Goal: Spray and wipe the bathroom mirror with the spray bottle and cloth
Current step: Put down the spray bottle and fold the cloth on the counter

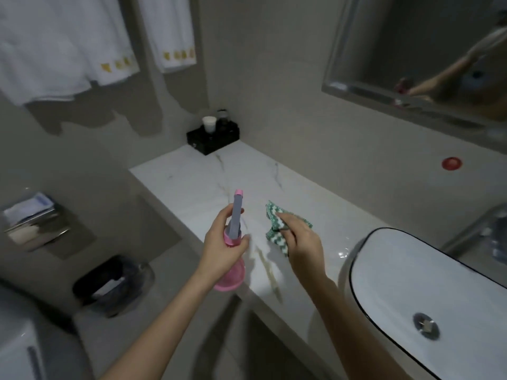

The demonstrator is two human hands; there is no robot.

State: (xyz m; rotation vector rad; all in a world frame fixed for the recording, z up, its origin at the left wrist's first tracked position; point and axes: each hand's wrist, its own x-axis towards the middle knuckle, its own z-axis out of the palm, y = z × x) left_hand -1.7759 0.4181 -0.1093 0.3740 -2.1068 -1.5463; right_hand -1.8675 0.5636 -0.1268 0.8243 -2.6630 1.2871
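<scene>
My left hand (219,249) grips the neck of a pink spray bottle (232,278) with a grey head and pink nozzle pointing away from me, over the front edge of the white marble counter (197,176). My right hand (301,242) is shut on a crumpled green-and-white zigzag cloth (277,231) just right of the bottle, above the counter. The mirror (428,50) hangs on the wall at the upper right, well above and beyond both hands; it reflects an arm and the bottle.
A white oval basin (411,270) with a black rim sits at the right. A black tray (212,139) with cups stands in the far corner. White towels (68,45) hang upper left. A bin (109,283) stands on the floor at left. A red button (451,163) is on the wall.
</scene>
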